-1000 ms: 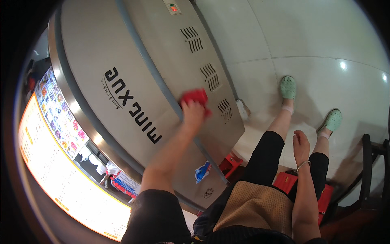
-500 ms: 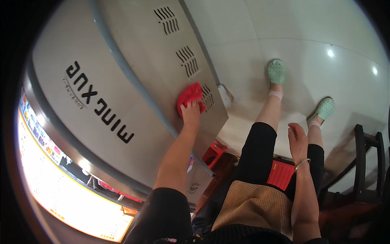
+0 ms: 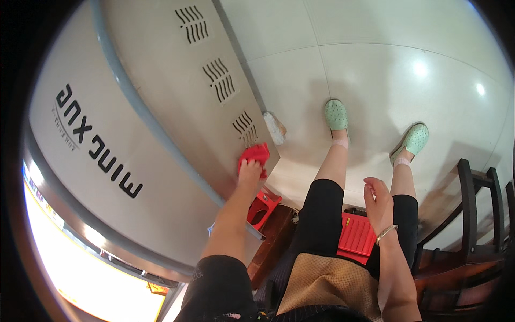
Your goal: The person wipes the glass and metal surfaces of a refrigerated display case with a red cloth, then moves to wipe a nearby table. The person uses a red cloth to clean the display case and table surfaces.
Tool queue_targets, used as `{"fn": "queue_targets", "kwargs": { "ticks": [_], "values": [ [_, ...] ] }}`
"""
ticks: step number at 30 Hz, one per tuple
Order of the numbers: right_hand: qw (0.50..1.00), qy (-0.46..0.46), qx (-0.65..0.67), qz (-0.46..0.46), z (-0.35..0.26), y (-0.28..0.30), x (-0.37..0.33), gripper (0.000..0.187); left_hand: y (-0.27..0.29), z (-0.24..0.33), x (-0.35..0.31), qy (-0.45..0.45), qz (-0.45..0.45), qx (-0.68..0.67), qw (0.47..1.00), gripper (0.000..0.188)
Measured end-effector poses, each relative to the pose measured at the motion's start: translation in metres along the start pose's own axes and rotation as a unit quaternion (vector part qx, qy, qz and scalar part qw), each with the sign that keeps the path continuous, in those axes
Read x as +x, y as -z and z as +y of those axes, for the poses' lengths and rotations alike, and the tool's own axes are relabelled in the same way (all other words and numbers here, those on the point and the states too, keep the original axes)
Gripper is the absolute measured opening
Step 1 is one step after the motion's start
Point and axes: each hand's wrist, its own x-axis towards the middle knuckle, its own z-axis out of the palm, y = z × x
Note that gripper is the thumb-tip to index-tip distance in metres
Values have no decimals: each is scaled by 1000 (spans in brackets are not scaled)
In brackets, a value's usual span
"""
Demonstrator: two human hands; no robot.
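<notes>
A bunched red cloth point(image 3: 254, 156) is in my left hand point(image 3: 249, 173), its fingers curled over it. The cloth lies against the lower metal panel of a large silver-grey cabinet point(image 3: 161, 80), just below the last group of wavy vent slots point(image 3: 245, 126) and close to the panel's corner. My right hand point(image 3: 379, 204), with a bracelet at its wrist, hangs in the air near my right knee. Its fingers are loosely bent and apart, and nothing shows in them.
A red plastic stool point(image 3: 263, 206) stands by the cabinet's corner. Below me is a red ribbed seat or stool point(image 3: 357, 236) between my legs. A dark wooden chair point(image 3: 472, 214) stands at right. A whitish lump point(image 3: 274, 129) lies on the tiled floor point(image 3: 375, 64) beside the cabinet.
My left hand has slid the red cloth down the panel, from over the lowest vent slots to below them. The view has shifted a little; my right hand stays near my knee.
</notes>
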Motion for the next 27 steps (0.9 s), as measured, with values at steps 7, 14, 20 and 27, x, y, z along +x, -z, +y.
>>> {"fn": "queue_targets", "kwargs": {
  "ticks": [7,14,20,27],
  "values": [
    [1000,-21,23,-1,-9,-5,-1,18,105,-135,102,143,273,116,944,38],
    [999,-26,-15,-23,-16,-5,-3,18,46,-61,133,74,87,64,991,27],
    [998,25,-42,-41,-15,-9,-4,18,-49,58,58,-50,-25,34,998,29],
    [996,-10,-72,-50,9,-12,-5,17,-103,112,-58,58,-76,-85,992,33]
  ]
}}
